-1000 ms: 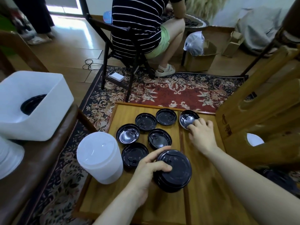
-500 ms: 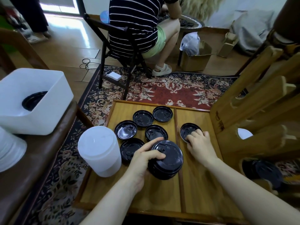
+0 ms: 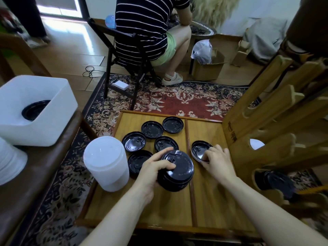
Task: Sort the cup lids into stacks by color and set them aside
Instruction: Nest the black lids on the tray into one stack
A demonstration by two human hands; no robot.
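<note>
We see the stack of black lids [image 3: 175,172] standing upright near the middle of the wooden table [image 3: 213,201], the top lid facing up. The left hand [image 3: 154,168] wraps its left side, thumb and forefinger curled over the top. Just right of it, a single black lid [image 3: 199,150] is tilted, near edge lifted; the right hand [image 3: 217,160] pinches that edge with bent fingers. Five more lids [image 3: 152,129] lie flat beyond, beside the stack of white lids [image 3: 106,162].
</note>
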